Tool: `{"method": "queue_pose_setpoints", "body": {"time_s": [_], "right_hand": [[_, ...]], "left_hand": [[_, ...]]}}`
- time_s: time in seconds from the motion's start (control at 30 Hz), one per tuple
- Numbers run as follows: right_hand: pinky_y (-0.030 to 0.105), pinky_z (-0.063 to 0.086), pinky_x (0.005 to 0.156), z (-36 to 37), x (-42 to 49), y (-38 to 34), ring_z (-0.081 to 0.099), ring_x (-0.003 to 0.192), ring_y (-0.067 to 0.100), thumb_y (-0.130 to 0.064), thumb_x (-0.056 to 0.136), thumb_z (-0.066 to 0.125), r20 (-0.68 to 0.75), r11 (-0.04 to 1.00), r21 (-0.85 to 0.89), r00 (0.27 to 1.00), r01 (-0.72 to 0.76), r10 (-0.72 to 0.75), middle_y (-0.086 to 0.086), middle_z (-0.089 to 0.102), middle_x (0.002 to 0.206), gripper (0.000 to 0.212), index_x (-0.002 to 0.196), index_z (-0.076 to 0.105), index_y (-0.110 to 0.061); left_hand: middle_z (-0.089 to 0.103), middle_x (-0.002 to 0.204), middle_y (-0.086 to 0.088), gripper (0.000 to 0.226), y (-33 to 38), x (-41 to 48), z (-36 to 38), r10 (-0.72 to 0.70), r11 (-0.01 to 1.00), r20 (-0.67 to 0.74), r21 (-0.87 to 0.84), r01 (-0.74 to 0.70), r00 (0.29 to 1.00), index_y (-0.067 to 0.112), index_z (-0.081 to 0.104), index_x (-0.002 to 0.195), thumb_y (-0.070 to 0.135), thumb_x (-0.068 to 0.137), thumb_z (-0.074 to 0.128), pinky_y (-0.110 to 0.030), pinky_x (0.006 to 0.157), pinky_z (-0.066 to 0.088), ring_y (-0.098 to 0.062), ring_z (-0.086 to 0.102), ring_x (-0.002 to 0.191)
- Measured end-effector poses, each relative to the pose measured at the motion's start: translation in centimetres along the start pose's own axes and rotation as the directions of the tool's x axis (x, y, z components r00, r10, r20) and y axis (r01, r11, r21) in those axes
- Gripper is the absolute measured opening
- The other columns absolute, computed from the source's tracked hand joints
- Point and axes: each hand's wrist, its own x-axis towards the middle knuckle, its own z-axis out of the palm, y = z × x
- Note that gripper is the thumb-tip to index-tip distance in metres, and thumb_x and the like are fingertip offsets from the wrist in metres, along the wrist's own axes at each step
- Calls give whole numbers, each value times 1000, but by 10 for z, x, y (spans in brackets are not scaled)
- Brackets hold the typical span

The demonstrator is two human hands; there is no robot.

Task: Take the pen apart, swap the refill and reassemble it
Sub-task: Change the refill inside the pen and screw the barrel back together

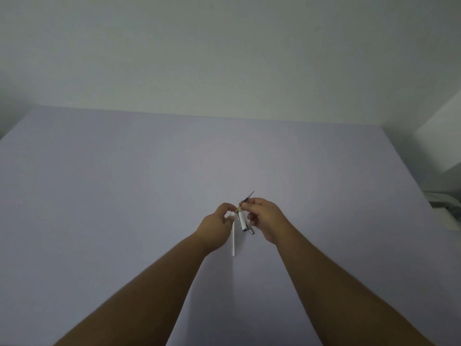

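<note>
Here: right hand [265, 219] pinches a slim dark-tipped refill [249, 196] | left hand [218, 222] grips white cylindrical pen barrel [241, 219] | thin white tube [233, 242] below, over smooth lilac table [99, 196]; touching unclear.

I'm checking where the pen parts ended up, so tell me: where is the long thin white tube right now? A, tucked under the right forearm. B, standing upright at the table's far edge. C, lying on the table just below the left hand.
C: the long thin white tube lies on the lavender table, running toward the camera from beneath the left hand.
</note>
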Motion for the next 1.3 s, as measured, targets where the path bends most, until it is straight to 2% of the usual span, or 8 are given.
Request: {"method": "queue_pose_setpoints", "body": {"time_s": [0.17, 0.23, 0.3, 0.37, 0.47, 0.57, 0.77, 1.3], "right_hand": [[22, 46, 53, -14, 9, -10, 52, 57, 13, -8, 88, 53, -283, 977, 212, 958, 17, 45, 3, 62, 68, 19, 71, 61, -10], [33, 51, 58, -24, 11, -4, 53, 58, 20, -9, 83, 52, -340, 992, -129, 940, -7, -37, 4, 60, 62, 22, 62, 59, -12], [37, 49, 66, -28, 6, 5, 55, 65, 26, -12, 80, 52, -276, 822, -563, 957, -84, -92, 8, 59, 61, 24, 56, 54, -13], [34, 46, 68, -26, 0, 15, 60, 75, 32, -14, 82, 55, -240, 662, -741, 965, -111, -108, 18, 64, 72, 23, 61, 60, -7], [35, 51, 76, -23, -2, 24, 66, 92, 35, -14, 85, 57, -253, 638, -760, 961, -123, -116, 23, 71, 88, 21, 83, 70, 3], [32, 47, 68, -21, 1, 31, 66, 83, 32, -17, 84, 58, -250, 626, -768, 963, -134, -100, 11, 64, 69, 17, 71, 64, -8], [31, 49, 74, -20, 1, 37, 66, 94, 31, -21, 87, 60, -300, 651, -746, 945, -144, -135, 15, 72, 96, 20, 91, 69, -4], [35, 51, 81, -14, -8, 33, 64, 97, 31, -26, 91, 55, -325, 645, -754, 925, -126, -199, 14, 69, 102, 23, 95, 65, -6]], "left_hand": [[55, 86, -12, 25, -3, -1, -1, -24, 1000, 5, 7, 24, 1000, 24, 49, 121, 24, 100, 35, -23, 57, 41, -20, 47, 68], [59, 92, -12, 27, -8, 0, -1, -65, 998, -5, -2, 65, 998, 21, 48, 124, 25, 100, 36, -24, 59, 42, -18, 49, 68], [64, 104, -12, 31, -11, 1, -1, -99, 995, -13, 7, 99, 995, 17, 49, 126, 23, 98, 38, -27, 67, 45, -19, 53, 75], [64, 111, -13, 31, -12, 1, -1, -116, 993, -12, 25, 116, 993, 13, 53, 123, 19, 96, 38, -34, 77, 48, -23, 57, 85], [66, 108, -12, 26, -13, -1, -1, -113, 993, -18, 15, 113, 993, 14, 57, 114, 17, 94, 42, -41, 86, 53, -30, 63, 95], [67, 105, -11, 22, -14, -1, 0, -97, 995, -44, 19, 98, 994, 15, 58, 111, 18, 93, 45, -38, 84, 53, -30, 64, 97], [58, 90, 2, 22, -16, -2, -1, -67, 997, -92, 43, 71, 994, 16, 61, 112, 20, 93, 50, -24, 68, 43, -16, 52, 78], [59, 96, 1, 24, -16, -8, -6, -40, 997, -163, 64, 51, 986, 16, 61, 115, 21, 93, 52, -25, 73, 41, -18, 54, 84]]}}
